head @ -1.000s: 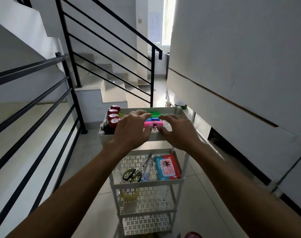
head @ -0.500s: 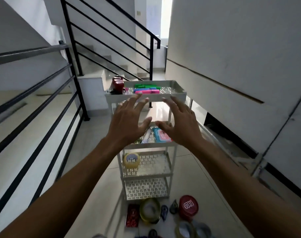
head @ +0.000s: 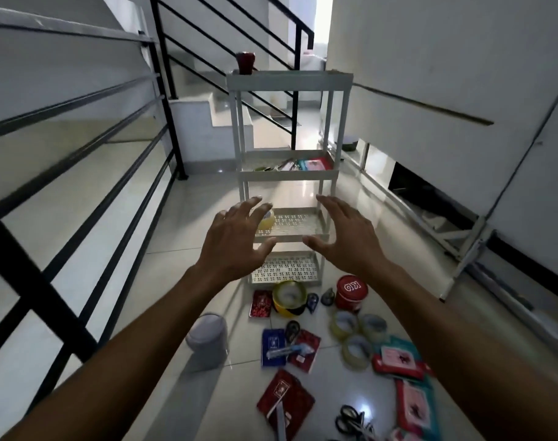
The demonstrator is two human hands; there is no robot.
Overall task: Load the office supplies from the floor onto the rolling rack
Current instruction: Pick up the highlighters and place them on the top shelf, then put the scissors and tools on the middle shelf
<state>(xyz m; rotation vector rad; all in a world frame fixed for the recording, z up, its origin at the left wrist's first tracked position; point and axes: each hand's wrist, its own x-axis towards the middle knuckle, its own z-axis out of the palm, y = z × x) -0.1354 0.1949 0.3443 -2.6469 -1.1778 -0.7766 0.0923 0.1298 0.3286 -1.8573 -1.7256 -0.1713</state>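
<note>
The white rolling rack (head: 289, 81) stands ahead on the tiled floor, with a dark red jar (head: 245, 61) on its top tray, scissors and a wipes pack (head: 314, 163) on the second shelf, and a yellow tape roll (head: 266, 219) on the third. My left hand (head: 237, 241) and my right hand (head: 344, 238) hover empty with fingers spread, in front of the lower shelves. On the floor below lie a red round tin (head: 350, 292), a yellow-black tape roll (head: 289, 297), clear tape rolls (head: 355, 337), red and blue card packs (head: 272, 346), wipes packs (head: 400, 361) and black scissors (head: 352, 421).
A small grey lidded bin (head: 207, 335) stands on the floor to the left of the supplies. Black stair railings (head: 89, 160) run along the left. A white wall (head: 462, 74) with a leaning frame (head: 468, 253) closes the right side. Stairs rise behind the rack.
Both hands left the markers on the top tray and drew back and down, empty. The view dropped, so the floor supplies now show below the rack.
</note>
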